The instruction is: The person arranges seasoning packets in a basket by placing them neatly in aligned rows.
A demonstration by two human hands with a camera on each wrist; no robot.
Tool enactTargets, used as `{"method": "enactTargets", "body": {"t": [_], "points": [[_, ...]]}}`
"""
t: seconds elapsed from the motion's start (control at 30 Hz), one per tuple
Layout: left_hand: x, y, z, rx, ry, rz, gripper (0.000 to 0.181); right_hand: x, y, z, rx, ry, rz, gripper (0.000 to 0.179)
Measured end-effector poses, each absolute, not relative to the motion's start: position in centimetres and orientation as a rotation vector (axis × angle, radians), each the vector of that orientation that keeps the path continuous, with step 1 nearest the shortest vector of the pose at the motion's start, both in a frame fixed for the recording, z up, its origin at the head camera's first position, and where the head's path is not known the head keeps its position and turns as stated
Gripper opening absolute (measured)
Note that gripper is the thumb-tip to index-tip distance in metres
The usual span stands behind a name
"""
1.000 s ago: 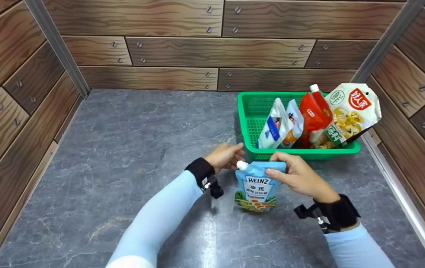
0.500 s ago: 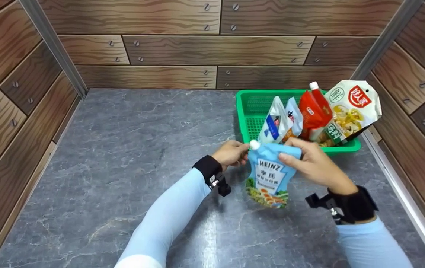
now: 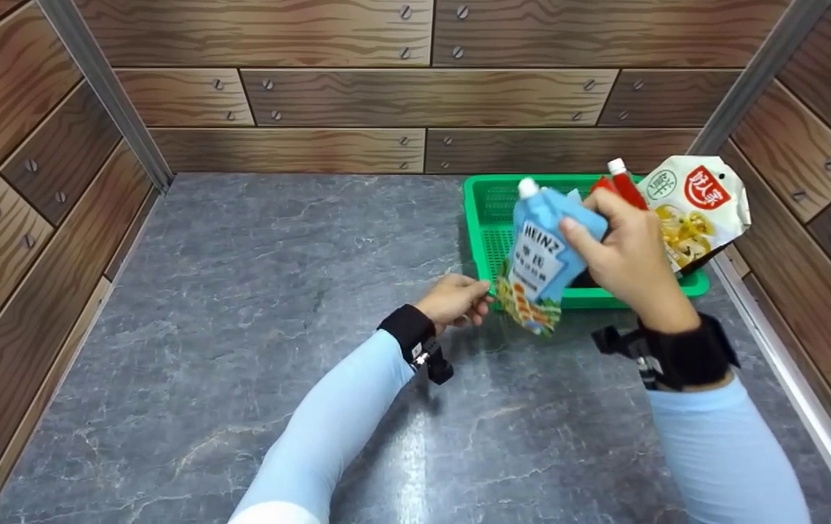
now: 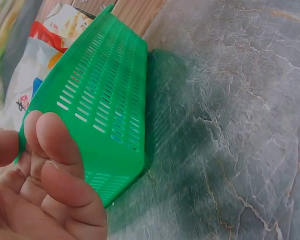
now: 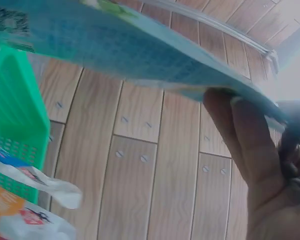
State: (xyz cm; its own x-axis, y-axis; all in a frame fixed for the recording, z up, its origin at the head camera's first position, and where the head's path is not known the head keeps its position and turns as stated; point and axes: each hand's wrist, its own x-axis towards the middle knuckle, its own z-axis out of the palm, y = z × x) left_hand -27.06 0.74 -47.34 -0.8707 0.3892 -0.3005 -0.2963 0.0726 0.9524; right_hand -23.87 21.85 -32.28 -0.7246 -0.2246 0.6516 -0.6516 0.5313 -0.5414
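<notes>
A light blue Heinz pouch (image 3: 538, 255) with a white cap hangs from my right hand (image 3: 630, 251), which pinches its upper right corner. It is tilted, its bottom level with the front rim of the green basket (image 3: 471, 218). With thumb and fingertips my left hand (image 3: 455, 300) pinches the basket's front left corner; the left wrist view shows that hand (image 4: 55, 180) at the rim. In the right wrist view the pouch (image 5: 140, 55) stretches above the basket (image 5: 25, 95), held at its edge by the fingers (image 5: 257, 140).
Inside the basket stand a red pouch (image 3: 628, 191) with a white cap and a cream-coloured packet (image 3: 692, 207) on the right. White packets (image 5: 35, 175) show in the right wrist view. Wood-patterned walls (image 3: 350, 102) enclose the grey marbled surface (image 3: 241, 306).
My right hand has lifted the Heinz pouch from the surface up and forward to the basket. My left hand has moved slightly right and taken hold of the basket's corner.
</notes>
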Motion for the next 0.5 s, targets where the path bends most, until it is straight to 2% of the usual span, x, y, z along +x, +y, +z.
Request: {"method": "enactTargets", "body": {"t": [0.23,0.5], "points": [[-27.1,0.6,-47.6,0.11,1.875,1.833,0.036,-26.0,19.9,-32.0,0.521,-2.195,0.838,0.022],[-27.1,0.8,-47.5,0.104,1.884,1.835,0.043,-29.1,17.4,-34.7,0.431,-2.158,0.74,0.017]]}}
